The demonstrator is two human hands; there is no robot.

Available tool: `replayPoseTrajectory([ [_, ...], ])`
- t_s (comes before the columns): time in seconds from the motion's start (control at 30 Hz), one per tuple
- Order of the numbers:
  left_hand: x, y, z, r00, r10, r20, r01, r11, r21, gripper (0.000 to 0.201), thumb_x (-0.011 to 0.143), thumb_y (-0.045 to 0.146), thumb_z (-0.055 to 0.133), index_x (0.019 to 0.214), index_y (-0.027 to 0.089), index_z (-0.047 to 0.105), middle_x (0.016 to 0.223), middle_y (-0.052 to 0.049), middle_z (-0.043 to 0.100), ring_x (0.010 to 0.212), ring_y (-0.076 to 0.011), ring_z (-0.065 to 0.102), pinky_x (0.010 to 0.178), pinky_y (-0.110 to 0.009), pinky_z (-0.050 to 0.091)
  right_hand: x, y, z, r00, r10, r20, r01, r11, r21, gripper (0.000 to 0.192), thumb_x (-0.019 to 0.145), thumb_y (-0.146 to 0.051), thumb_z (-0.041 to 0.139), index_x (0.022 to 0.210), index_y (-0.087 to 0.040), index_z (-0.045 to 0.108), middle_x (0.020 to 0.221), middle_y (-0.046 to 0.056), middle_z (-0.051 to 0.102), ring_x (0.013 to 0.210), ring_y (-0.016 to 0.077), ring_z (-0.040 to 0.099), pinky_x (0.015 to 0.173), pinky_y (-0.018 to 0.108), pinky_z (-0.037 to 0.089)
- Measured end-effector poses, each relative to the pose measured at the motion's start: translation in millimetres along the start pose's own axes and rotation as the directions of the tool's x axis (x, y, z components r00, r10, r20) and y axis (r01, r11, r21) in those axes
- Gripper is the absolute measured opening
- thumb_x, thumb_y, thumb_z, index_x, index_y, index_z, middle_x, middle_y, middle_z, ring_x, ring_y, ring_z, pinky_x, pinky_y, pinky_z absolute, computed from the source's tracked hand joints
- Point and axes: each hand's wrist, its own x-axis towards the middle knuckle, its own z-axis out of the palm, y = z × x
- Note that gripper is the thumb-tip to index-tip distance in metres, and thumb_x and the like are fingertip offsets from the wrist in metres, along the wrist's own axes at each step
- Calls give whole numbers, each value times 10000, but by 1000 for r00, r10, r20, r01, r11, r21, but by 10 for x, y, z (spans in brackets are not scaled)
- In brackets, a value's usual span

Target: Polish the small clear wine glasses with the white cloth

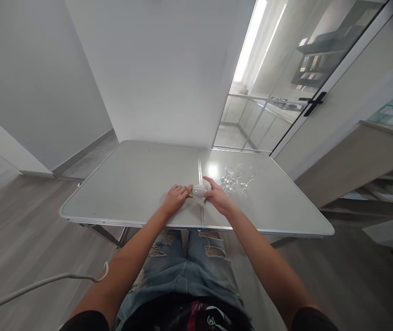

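Both my hands meet over the middle seam of a grey folding table (130,184). Between them is a small clear, whitish plastic piece (199,190), round and capsule-like. My left hand (176,197) pinches its left end with the fingertips. My right hand (217,196) closes around its right end. A loose heap of several similar clear plastic pieces (236,178) lies on the table just right of and beyond my right hand.
A white wall panel stands behind the table. A glass door with a black handle (314,103) is at the back right. A low shelf unit (372,165) is to the right. A white cable (44,280) hangs at lower left.
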Motion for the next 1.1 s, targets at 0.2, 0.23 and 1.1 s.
replayPoseTrajectory([
  [0.2, -2, 14, 22, 999, -38, -3, 38, 999, -9, 369, 1014, 331, 455, 1348, 183, 508, 876, -93, 683, 831, -221, 650, 757, -352, 394, -58, -12, -124, 962, -192, 194, 247, 914, -322, 971, 638, -117, 584, 1545, -310, 297, 1056, 2, 632, 811, 155, 548, 782, 291, 476],
  [0.23, -3, 18, 17, 999, -35, -1, 35, 999, -5, 367, 1014, 325, 455, 1349, 183, 505, 879, -92, 685, 833, -220, 651, 761, -352, 394, -59, -30, -154, 944, -222, 244, 304, 870, -387, 973, 648, -118, 576, 1556, -302, 278, 1064, 6, 642, 811, 161, 547, 810, 310, 477],
  [1.1, -19, -15, 52, 1000, -16, -10, 16, 1000, -8, 361, 1010, 344, 466, 1328, 189, 540, 835, -79, 683, 769, -204, 648, 724, -345, 402, 95, -65, -132, 958, -177, 226, 245, 915, -322, 975, 554, -70, 503, 1485, -345, 415, 1004, -14, 643, 779, 158, 522, 721, 272, 446],
])
